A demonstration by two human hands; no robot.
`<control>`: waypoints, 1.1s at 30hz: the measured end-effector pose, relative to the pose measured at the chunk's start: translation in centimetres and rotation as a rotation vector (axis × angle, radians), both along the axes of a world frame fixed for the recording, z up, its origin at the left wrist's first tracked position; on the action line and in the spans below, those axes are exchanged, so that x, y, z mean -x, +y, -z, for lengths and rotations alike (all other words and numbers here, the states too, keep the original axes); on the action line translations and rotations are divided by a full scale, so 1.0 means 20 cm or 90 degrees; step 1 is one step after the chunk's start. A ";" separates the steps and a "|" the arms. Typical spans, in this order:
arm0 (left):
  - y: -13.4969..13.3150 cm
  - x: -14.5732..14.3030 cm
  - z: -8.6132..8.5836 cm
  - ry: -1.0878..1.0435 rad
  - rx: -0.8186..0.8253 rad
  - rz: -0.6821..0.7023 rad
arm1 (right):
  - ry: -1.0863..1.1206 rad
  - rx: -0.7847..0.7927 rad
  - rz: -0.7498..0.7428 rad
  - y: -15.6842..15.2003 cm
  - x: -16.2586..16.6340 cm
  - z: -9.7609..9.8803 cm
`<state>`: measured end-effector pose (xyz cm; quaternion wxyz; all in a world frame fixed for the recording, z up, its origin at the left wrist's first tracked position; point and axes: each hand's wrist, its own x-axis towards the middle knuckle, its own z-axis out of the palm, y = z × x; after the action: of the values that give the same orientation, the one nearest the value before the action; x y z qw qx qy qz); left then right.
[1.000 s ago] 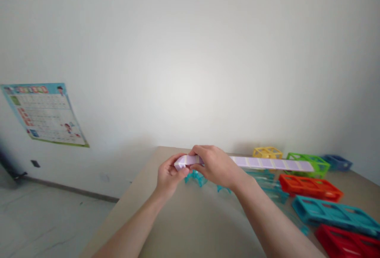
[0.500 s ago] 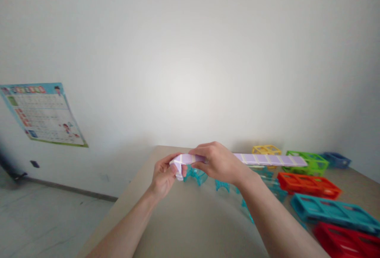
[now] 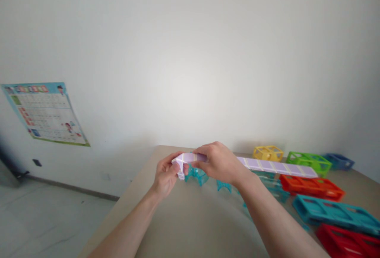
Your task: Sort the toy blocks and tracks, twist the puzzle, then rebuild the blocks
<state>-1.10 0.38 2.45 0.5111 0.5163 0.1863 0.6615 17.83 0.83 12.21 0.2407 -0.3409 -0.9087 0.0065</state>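
A long lilac strip of linked square tiles [image 3: 276, 167] stretches from my hands toward the right, held above the beige table [image 3: 190, 222]. My right hand [image 3: 218, 163] is closed over the strip near its left end. My left hand [image 3: 166, 176] pinches the very end of the strip, where the last piece bends downward. Just behind my hands, small clear teal arch pieces [image 3: 196, 174] stand on the table.
Open-frame blocks lie along the right side: yellow [image 3: 267, 153], green [image 3: 310, 161], dark blue [image 3: 340, 161], orange [image 3: 311, 186], teal [image 3: 335, 212] and red [image 3: 347, 242]. A white wall rises behind the table. A poster [image 3: 44, 113] hangs at the left, above a grey floor.
The left end of the lilac strip has been folded downward by my left hand. The strip's far end has sunk slightly toward the coloured blocks.
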 end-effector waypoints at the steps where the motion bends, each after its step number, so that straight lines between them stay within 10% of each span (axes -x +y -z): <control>1: 0.00 0.00 0.00 0.003 0.000 0.004 | 0.002 0.002 0.001 0.00 0.00 0.00; 33: 0.00 -0.01 -0.01 -0.052 0.021 0.021 | -0.060 0.002 0.065 -0.01 0.00 -0.01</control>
<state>-0.97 0.30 2.65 0.5378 0.4833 0.1674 0.6702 17.74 0.62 12.43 0.1974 -0.3873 -0.9003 -0.0202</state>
